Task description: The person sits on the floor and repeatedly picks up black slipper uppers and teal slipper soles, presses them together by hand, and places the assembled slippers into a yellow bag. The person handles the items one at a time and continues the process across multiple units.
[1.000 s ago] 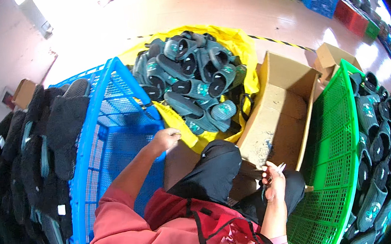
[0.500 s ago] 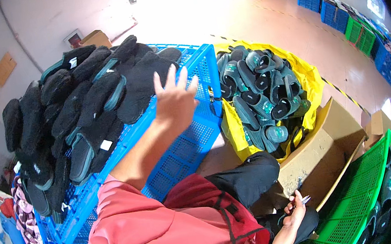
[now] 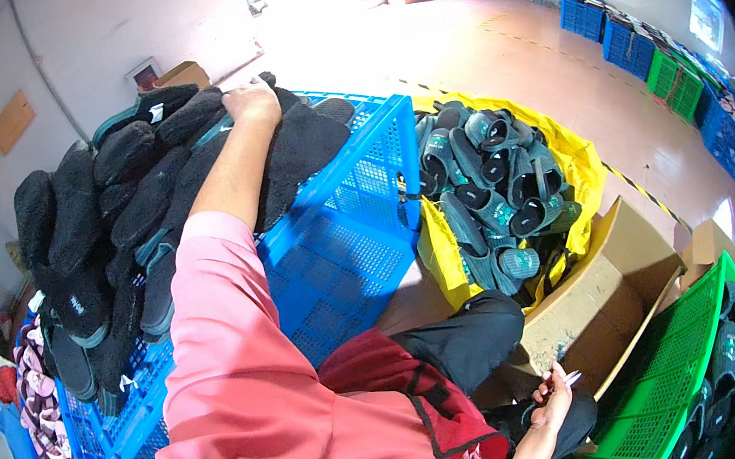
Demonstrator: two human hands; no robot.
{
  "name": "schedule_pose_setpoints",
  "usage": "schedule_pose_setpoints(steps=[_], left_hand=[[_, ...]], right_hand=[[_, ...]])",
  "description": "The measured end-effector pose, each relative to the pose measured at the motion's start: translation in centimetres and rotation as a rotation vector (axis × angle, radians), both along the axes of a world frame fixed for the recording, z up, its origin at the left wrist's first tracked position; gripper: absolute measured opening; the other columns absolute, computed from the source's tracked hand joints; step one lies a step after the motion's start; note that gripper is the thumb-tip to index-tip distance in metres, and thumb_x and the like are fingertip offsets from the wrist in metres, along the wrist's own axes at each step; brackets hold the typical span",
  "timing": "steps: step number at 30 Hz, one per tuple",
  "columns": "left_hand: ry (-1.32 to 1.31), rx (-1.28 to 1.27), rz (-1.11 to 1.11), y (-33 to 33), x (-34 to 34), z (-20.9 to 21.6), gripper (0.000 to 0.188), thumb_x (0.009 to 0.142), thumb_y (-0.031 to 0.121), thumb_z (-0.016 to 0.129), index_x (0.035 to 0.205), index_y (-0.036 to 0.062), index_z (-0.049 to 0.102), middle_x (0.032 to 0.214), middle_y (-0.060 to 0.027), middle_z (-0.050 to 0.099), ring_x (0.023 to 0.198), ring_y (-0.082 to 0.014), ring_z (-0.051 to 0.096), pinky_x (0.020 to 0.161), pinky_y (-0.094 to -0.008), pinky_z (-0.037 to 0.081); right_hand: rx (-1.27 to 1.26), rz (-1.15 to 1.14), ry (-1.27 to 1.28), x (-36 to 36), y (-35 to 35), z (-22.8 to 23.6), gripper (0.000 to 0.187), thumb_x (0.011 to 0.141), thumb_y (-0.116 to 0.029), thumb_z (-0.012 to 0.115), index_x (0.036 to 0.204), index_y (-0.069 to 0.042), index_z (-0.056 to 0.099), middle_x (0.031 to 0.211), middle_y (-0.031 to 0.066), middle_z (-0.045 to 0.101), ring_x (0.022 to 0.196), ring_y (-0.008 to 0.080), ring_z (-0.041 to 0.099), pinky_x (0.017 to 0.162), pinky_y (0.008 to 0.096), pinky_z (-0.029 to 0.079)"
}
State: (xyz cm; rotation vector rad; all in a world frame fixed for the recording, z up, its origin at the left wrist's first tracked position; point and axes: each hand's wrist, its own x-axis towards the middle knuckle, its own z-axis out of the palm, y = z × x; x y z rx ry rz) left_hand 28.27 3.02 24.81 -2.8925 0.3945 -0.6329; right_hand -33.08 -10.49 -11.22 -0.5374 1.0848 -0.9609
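Note:
My left hand [image 3: 253,102] is at the top of a heap of black fuzzy slippers [image 3: 128,150], with its fingers curled over one slipper. Dark teal soles and small white tags show among the slippers. The heap fills a blue plastic crate [image 3: 358,231] on my left. Low on the right, near my knee, my right hand [image 3: 553,399] is closed around small metal snips [image 3: 574,378]; only their pointed tips stick out of the fingers.
Ahead stands a yellow bag [image 3: 578,158] full of grey-green sandals [image 3: 483,185]. To its right are an open cardboard box [image 3: 610,280] and a tilted green crate [image 3: 651,377], with more dark sandals beyond it. Blue and green crates [image 3: 628,47] line the right wall.
My left hand has moved left and away from me, from above the crate's edge onto the heap, and its spread fingers have closed on a slipper. My right hand stays in place.

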Motion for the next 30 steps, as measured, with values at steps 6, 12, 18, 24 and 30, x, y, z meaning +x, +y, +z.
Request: schedule_pose_setpoints(steps=[6,12,18,24,30], left_hand=[[-0.082,0.037,-0.027,-1.1,-0.7,0.0,0.029,0.095,0.017,0.052,0.118,0.0072,0.068,0.127,-0.0069,0.063,0.121,-0.0234,0.055,0.1,-0.0486,0.041],[-0.54,0.001,-0.257,-1.1,-4.2,1.2,0.044,0.089,0.01,0.056,0.133,0.0083,0.054,0.116,-0.0095,0.062,0.109,-0.0251,0.059,0.088,-0.0443,0.047],[-0.689,-0.376,-0.925,-7.4,-12.5,1.9,0.046,0.084,0.017,0.062,0.128,0.0066,0.058,0.107,-0.0161,0.063,0.103,-0.0327,0.059,0.091,-0.0437,0.048],[0.635,-0.367,-1.557,-14.8,-22.1,-3.7,0.053,0.074,0.017,0.065,0.125,0.0035,0.062,0.113,-0.0182,0.068,0.103,-0.0291,0.066,0.096,-0.0355,0.048],[1.26,0.132,-1.694,-14.8,-27.9,-14.4,0.058,0.07,0.015,0.073,0.126,0.0055,0.063,0.121,-0.0156,0.066,0.111,-0.029,0.063,0.099,-0.0387,0.047]], right_hand=[[0.001,-0.03,-0.015,-0.3,0.2,0.2,0.027,0.096,-0.013,0.053,0.12,-0.003,0.06,0.078,0.0037,0.06,0.051,0.0078,0.043,0.039,0.0216,0.031],[0.014,-0.016,0.008,0.4,0.3,0.3,0.024,0.095,-0.014,0.055,0.116,-0.004,0.062,0.079,0.0035,0.059,0.05,0.0077,0.042,0.04,0.0215,0.03],[-0.052,0.006,0.005,0.4,0.2,0.3,0.026,0.094,-0.017,0.058,0.117,-0.004,0.061,0.079,0.003,0.059,0.048,0.0063,0.038,0.039,0.0216,0.027],[-0.23,0.038,-0.097,0.9,1.1,1.9,0.028,0.095,-0.016,0.061,0.119,-0.002,0.061,0.08,0.0046,0.064,0.042,0.0044,0.035,0.038,0.0197,0.026],[-0.309,0.079,-0.052,3.0,3.1,5.4,0.053,0.089,-0.019,0.063,0.135,0.003,0.05,0.075,0.0004,0.06,0.046,0.0035,0.037,0.04,0.0185,0.027]])
